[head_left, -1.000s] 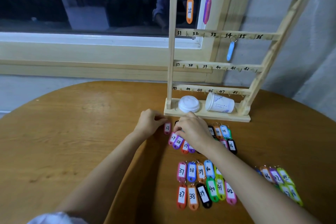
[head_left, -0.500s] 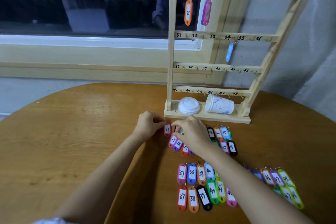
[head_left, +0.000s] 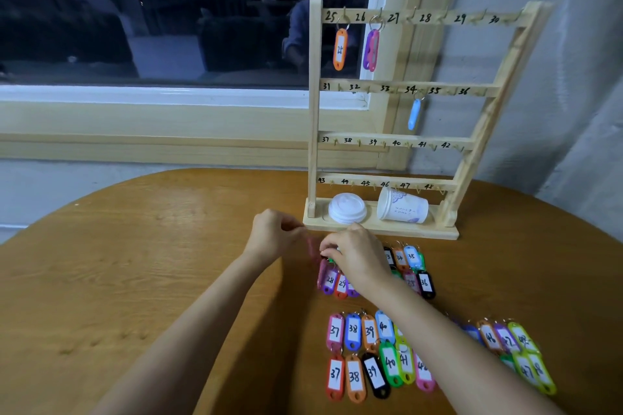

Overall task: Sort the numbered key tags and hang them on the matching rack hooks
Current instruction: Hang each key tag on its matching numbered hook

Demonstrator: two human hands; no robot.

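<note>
Head view, key tags (head_left: 353,333): numbered, coloured, in rows on the counter (head_left: 151,280) before the rack (head_left: 313,111); three hang.
Grip, left hand (head_left: 273,236): pinched on blurred pink tag (head_left: 312,250).
Grip, right hand (head_left: 360,258): curled over tags; hold unclear.
Room: counter wood runs left to its curved edge.

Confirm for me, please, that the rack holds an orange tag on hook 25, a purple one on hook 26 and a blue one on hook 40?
Not quite: in the head view the blue tag hangs on hook 34 of the rack, not hook 40. The orange tag on hook 25 and the purple tag on hook 26 are as you say.
</note>
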